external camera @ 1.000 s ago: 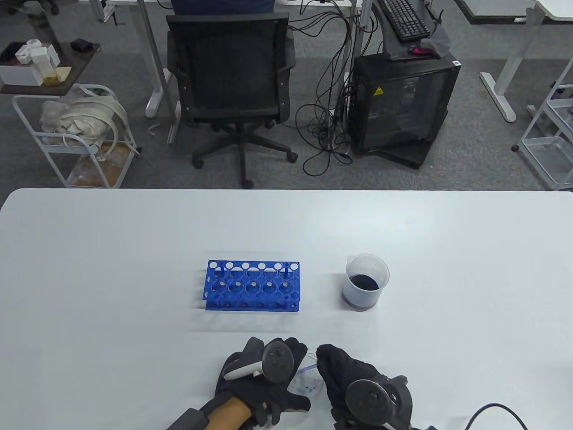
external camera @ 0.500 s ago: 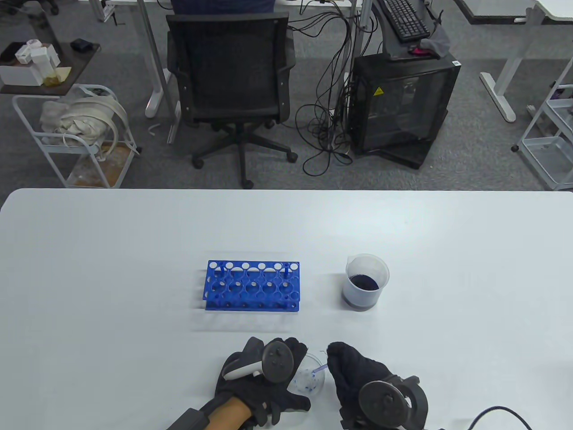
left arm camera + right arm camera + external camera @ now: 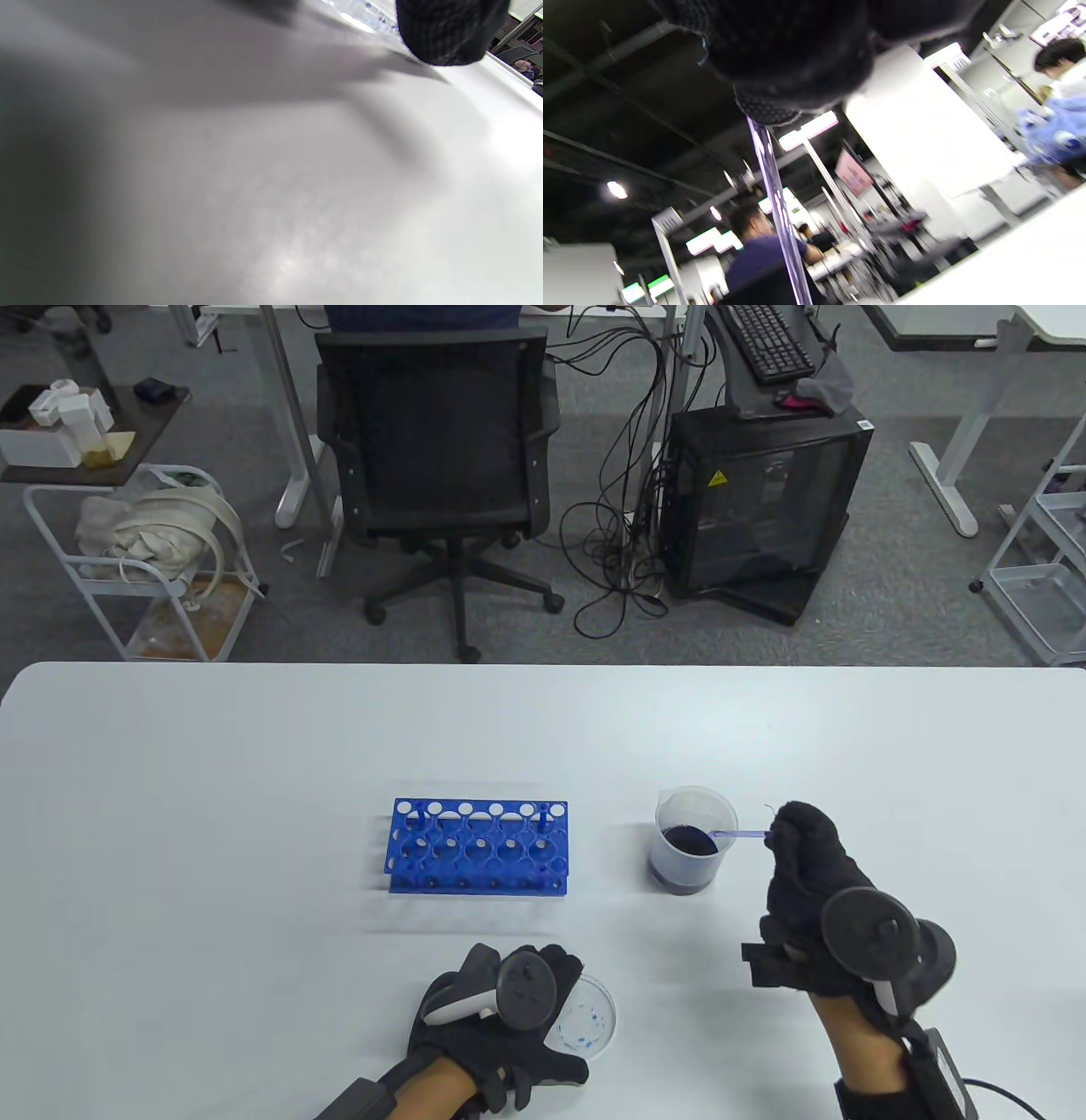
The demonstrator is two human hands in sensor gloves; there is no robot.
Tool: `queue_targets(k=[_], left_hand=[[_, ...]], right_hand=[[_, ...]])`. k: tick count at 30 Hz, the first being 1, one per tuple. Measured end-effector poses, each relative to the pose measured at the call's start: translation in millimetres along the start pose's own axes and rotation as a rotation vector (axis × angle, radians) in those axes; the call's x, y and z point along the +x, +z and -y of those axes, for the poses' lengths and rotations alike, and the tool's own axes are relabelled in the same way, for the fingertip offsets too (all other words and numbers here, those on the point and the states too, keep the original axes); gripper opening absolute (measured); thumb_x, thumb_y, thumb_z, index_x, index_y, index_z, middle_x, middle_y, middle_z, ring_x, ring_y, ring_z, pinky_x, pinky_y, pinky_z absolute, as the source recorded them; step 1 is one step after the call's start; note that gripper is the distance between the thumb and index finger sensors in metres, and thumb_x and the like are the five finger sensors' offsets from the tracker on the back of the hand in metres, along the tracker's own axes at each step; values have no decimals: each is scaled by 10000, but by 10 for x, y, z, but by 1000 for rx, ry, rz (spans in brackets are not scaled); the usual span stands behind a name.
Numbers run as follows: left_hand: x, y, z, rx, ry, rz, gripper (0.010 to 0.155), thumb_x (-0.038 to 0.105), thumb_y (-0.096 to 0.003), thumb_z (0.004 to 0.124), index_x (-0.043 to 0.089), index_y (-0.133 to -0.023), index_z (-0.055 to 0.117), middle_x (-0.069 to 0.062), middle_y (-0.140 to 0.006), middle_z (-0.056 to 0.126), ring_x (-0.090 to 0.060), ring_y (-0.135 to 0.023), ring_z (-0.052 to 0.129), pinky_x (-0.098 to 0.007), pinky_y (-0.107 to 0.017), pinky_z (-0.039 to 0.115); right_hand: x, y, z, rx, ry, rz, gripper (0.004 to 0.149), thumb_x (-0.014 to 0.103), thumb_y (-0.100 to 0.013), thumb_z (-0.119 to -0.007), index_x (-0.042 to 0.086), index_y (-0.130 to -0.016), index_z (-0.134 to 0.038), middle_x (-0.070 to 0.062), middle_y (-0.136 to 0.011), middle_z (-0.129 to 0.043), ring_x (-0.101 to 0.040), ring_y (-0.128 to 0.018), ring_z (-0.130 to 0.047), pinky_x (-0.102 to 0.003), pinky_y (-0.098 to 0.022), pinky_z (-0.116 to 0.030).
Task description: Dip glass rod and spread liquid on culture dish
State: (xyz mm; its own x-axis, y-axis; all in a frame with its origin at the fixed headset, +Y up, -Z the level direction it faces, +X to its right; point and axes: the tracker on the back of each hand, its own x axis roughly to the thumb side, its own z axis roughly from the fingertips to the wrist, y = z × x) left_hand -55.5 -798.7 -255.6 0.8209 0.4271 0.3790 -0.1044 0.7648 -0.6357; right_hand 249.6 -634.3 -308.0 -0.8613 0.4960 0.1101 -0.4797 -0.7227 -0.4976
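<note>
My right hand [image 3: 802, 848] pinches a thin glass rod [image 3: 736, 836] and holds it over the rim of the clear beaker [image 3: 694, 841] of dark liquid; the rod's tip points left over the liquid. In the right wrist view the rod [image 3: 776, 203] hangs from my gloved fingertips [image 3: 768, 108]. My left hand [image 3: 501, 1018] rests on the table against the left edge of the clear culture dish [image 3: 588, 1020], which carries blue specks. In the left wrist view one gloved fingertip [image 3: 449, 29] and a blurred bit of the dish [image 3: 365, 12] show at the top.
A blue test tube rack [image 3: 477, 846] stands left of the beaker, mid-table. The white table [image 3: 212, 831] stretches wide on both sides. An office chair [image 3: 441, 449] and a black computer case [image 3: 764, 492] stand beyond the far edge.
My right hand has lifted the rod off the dish and carried it up and right to the beaker. The left hand and the dish have stayed put.
</note>
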Motion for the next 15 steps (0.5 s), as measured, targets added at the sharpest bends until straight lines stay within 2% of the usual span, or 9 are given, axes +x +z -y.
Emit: queue_targets(k=[2,5,9,15], left_hand=[[0,0,0,0,0,0,1044,715,-500,720,298,-1130,0,-27,-1207,-125,-319,-1039,-90,-686,-678,-46],[0,0,0,0,0,0,1045,714,-500,720,297,-1130,-2,-27,-1206,-124,-318,-1039,-89,-687,-677,-45],[0,0,0,0,0,0,1042,714,-501,720,299,-1130,0,-26,-1206,-124,-317,-1039,-90,-686,-678,-46],[0,0,0,0,0,0,1046,714,-500,720,298,-1130,-4,-26,-1207,-123,-318,-1040,-88,-687,-678,-45]], right_hand=[[-89,-34,-290,90,27,-37,377,411,-498,-640,268,-844,-602,21,-751,-882,-110,-205,-965,-333,-152,-829],[-113,-24,-572,148,82,-43,378,408,-498,-638,268,-847,-598,20,-757,-877,-111,-208,-965,-335,-155,-829],[-60,-17,-743,169,142,-13,377,408,-499,-636,272,-848,-594,24,-764,-874,-108,-211,-965,-333,-158,-829],[-8,-45,-822,198,185,-4,376,410,-499,-637,278,-849,-595,25,-764,-875,-109,-215,-965,-334,-161,-829]])
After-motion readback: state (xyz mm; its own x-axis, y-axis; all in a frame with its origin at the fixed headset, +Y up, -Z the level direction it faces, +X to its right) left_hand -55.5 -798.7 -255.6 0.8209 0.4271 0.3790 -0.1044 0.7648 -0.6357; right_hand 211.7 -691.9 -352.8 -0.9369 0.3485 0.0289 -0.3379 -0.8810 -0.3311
